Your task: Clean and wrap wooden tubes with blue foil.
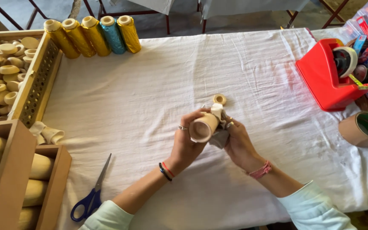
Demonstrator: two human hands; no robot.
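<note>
My left hand grips a tan cardboard tube held above the white cloth, its open end facing me. My right hand is at the tube's far end, fingers pinching a piece of pale fabric wrapped around it; more grey fabric hangs below the tube. A small round wooden cap lies on the cloth just beyond both hands.
Several gold and one blue thread-wound spools lie at the back left. A perforated wooden box of caps and wooden boxes of tubes stand left. Blue-handled scissors lie near the front. A red tape dispenser and tape roll sit right.
</note>
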